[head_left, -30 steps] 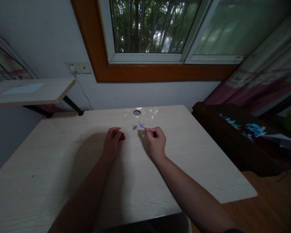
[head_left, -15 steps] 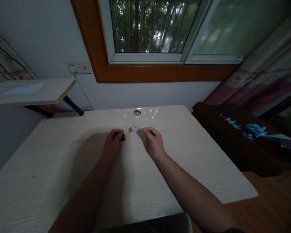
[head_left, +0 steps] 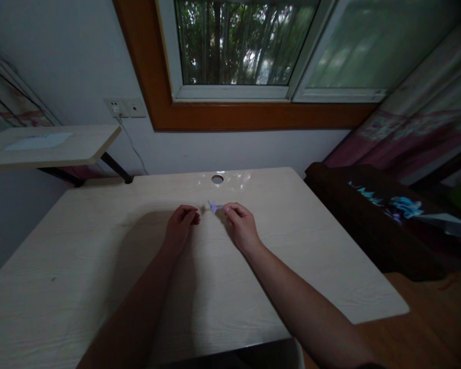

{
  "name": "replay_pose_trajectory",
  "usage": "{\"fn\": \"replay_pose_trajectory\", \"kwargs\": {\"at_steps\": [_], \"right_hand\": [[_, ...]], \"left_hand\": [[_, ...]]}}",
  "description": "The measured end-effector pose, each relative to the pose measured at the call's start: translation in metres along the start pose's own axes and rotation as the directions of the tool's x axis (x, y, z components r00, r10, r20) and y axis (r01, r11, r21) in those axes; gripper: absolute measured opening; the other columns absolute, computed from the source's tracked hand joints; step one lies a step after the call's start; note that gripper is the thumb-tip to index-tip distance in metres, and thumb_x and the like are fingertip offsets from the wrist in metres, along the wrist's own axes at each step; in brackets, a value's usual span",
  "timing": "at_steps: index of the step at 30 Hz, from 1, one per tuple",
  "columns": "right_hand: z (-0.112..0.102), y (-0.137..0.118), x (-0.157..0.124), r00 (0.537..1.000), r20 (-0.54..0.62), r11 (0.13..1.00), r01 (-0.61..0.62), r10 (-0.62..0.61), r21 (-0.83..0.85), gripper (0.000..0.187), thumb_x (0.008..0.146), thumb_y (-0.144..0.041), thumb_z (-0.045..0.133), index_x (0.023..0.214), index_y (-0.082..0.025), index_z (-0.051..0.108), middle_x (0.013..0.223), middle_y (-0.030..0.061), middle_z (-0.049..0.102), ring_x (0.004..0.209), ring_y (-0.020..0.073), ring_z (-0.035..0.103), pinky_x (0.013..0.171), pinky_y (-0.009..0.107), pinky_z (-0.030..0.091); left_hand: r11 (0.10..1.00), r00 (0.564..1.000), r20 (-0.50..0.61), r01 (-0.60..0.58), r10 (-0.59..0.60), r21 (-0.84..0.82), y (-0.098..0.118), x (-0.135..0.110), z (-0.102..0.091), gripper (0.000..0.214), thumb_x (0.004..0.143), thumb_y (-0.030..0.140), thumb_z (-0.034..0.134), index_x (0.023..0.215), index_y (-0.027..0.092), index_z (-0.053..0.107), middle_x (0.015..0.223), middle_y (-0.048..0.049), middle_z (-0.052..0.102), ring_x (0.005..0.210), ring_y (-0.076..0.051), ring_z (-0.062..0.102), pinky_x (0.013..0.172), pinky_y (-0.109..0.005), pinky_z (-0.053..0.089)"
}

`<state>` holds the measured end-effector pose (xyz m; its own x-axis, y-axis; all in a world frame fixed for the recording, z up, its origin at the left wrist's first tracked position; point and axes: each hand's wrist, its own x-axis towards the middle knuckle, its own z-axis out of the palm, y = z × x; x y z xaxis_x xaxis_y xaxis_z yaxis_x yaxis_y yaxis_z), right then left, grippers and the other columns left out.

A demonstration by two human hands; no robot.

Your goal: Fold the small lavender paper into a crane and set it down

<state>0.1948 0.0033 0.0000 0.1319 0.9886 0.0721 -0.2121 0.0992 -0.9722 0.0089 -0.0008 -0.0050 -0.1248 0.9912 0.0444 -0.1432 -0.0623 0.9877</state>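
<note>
My right hand (head_left: 241, 223) pinches one end of a small light-purple folded-paper figure (head_left: 214, 207) between thumb and fingertips. The figure has thin pointed parts and extends leftward from the fingers, just above the desk, with its shadow beside it. It is too small to make out its exact shape. To the left, my left hand (head_left: 180, 225) is closed, thumb against the curled fingers, a short gap away from the paper figure. Whatever may be between those fingers is hidden.
Both forearms lie over a pale wooden desk (head_left: 311, 251) with a round cable hole (head_left: 217, 179) near its back edge. A raised shelf (head_left: 80, 141) with a paper sheet stands back left. Right of the desk, a dark piece of furniture (head_left: 341, 205) carries blue crumpled items (head_left: 405, 206).
The purple paper figure has tilted down and shifted slightly left, closer to my left hand. My right hand moved a little left with it. My left hand has barely moved.
</note>
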Motion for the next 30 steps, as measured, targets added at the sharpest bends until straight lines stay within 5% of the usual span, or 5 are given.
{"fn": "replay_pose_trajectory", "kwargs": {"at_steps": [6, 14, 30], "right_hand": [[-0.0007, 0.0007, -0.0004, 0.999, 0.004, 0.999, 0.035, -0.035, -0.040, 0.025, 0.075, -0.043, 0.072, 0.082, -0.020, 0.071, 0.066, -0.0026, 0.056, 0.056, 0.0116, 0.042, 0.054, 0.025, 0.034], [-0.0007, -0.0044, -0.0047, 0.974, 0.032, 0.941, 0.225, -0.225, -0.253, 0.021, 0.081, -0.042, 0.068, 0.082, -0.022, 0.073, 0.079, 0.0014, 0.064, 0.073, 0.0165, 0.055, 0.071, 0.030, 0.044], [-0.0015, -0.0042, -0.0055, 0.963, 0.003, 0.913, 0.257, -0.270, -0.317, 0.020, 0.084, -0.041, 0.066, 0.084, -0.022, 0.072, 0.081, 0.0020, 0.064, 0.076, 0.0172, 0.057, 0.073, 0.031, 0.045]], "left_hand": [[1.000, 1.000, 0.000, -0.002, 0.002, 0.002, 0.0004, 0.0003, 0.0001, 0.017, 0.081, 0.033, 0.066, 0.087, 0.018, 0.065, 0.075, -0.0016, 0.066, 0.068, -0.014, 0.063, 0.068, -0.028, 0.051], [1.000, 1.000, -0.014, -0.008, 0.008, 0.009, 0.0021, 0.0009, 0.0010, 0.018, 0.079, 0.034, 0.067, 0.084, 0.018, 0.065, 0.073, -0.0014, 0.066, 0.066, -0.014, 0.062, 0.066, -0.028, 0.051], [1.000, 1.000, -0.001, -0.001, 0.001, 0.003, -0.0021, 0.0012, -0.0010, 0.018, 0.080, 0.035, 0.066, 0.087, 0.018, 0.065, 0.075, -0.0017, 0.067, 0.069, -0.014, 0.063, 0.069, -0.029, 0.051]]}}
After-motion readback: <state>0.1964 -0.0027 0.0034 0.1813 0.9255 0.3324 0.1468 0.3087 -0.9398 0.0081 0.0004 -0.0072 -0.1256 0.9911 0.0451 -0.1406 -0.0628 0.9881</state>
